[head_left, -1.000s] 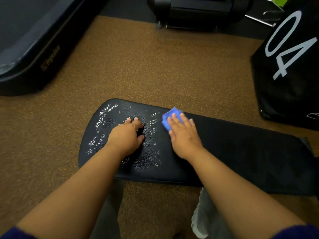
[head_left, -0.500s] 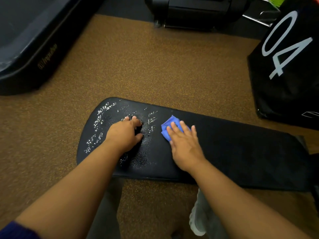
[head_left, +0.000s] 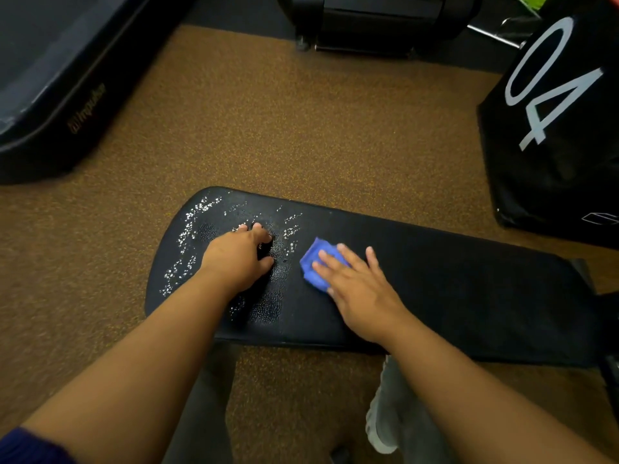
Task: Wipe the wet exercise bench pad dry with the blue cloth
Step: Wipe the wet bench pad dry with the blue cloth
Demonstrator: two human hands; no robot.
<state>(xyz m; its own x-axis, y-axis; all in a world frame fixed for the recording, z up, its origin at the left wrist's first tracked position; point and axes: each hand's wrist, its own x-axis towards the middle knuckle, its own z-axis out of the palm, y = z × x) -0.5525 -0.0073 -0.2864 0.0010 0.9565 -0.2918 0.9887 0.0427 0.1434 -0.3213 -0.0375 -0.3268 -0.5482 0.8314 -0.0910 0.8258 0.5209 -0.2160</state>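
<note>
Your right hand (head_left: 355, 283) presses flat, fingers straight, on the blue cloth (head_left: 316, 266) mid-pad; your left hand (head_left: 239, 259), fingers bent, braces on the bench pad (head_left: 469, 289) among the droplets (head_left: 191, 226).

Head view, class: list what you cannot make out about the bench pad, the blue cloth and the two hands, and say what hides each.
- Bench pad: its legs and frame are hidden beneath it.
- Blue cloth: mostly covered by the right hand, so its full shape is unknown.
- Water droplets: any under the left hand are hidden by it.
- Left hand's fingers: the tips curl out of sight.
- Grey shoe: partly hidden by the right forearm.
</note>
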